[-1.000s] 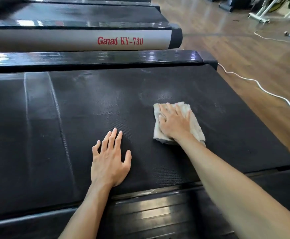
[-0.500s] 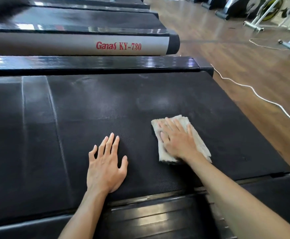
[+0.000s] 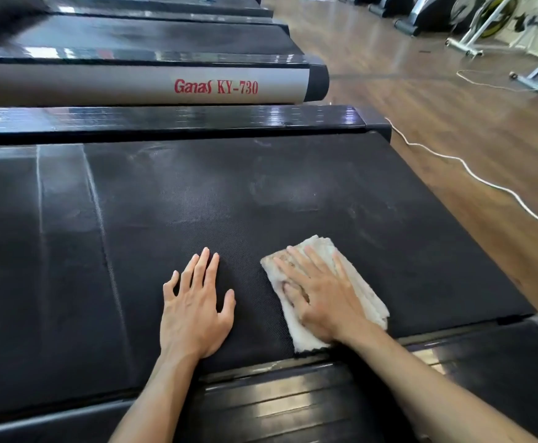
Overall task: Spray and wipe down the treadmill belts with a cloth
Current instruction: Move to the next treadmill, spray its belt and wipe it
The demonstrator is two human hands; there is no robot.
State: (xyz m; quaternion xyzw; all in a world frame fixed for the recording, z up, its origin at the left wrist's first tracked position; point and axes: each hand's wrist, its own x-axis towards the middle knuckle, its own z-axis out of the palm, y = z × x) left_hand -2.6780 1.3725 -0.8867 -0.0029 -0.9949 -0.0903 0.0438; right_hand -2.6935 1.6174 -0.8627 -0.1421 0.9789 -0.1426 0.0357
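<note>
A black textured treadmill belt (image 3: 261, 193) fills the middle of the view, with faint pale smears towards its far right. A folded off-white cloth (image 3: 360, 279) lies on the belt near its front edge. My right hand (image 3: 322, 298) presses flat on the cloth, fingers spread over it. My left hand (image 3: 197, 305) rests flat on the bare belt just left of the cloth, fingers apart, holding nothing. No spray bottle is in view.
The black side rail (image 3: 293, 407) runs along the belt's near edge. A second treadmill marked Ganas KY-730 (image 3: 216, 87) stands behind the far rail (image 3: 197, 118). A white cable (image 3: 472, 174) snakes over the wooden floor on the right. Exercise bikes (image 3: 485, 24) stand at the back right.
My right hand has dragged the cloth towards me, from mid-belt to the front edge. My left hand has stayed planted on the belt. The camera has tilted up a little.
</note>
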